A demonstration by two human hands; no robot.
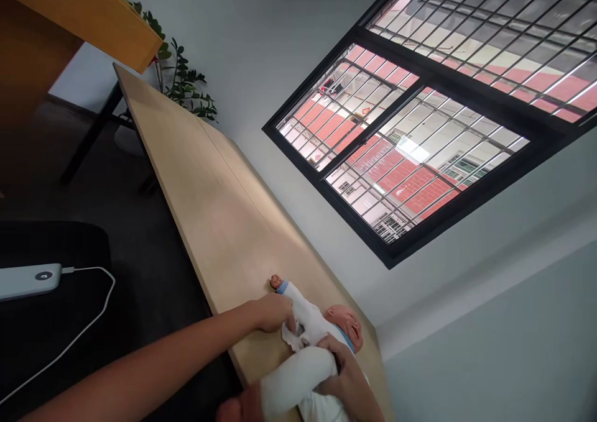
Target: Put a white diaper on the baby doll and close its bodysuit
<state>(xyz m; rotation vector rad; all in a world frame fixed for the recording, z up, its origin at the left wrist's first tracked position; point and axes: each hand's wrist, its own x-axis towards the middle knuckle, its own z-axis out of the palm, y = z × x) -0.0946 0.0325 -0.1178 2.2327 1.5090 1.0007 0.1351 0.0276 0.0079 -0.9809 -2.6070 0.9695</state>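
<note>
A baby doll (344, 320) in a white outfit with blue trim lies on its back at the near end of the table. Its head points to the wall, and one arm reaches out to the left. My left hand (276, 312) is closed on the loose edge of the white outfit (313, 322) at the doll's side. Across the doll's body, my right hand (342, 369) has its fingers curled round the white cloth near a bent, white-clad leg (301, 375). The doll's bare foot is blurred at the bottom edge. Some fingertips are hidden in the cloth.
The long wooden table (209, 192) runs along the wall beneath a barred window (410, 155). A leafy plant (186, 86) stands behind its far end. To the left, a white power bank (30, 281) with a cable rests on a black seat (56, 242).
</note>
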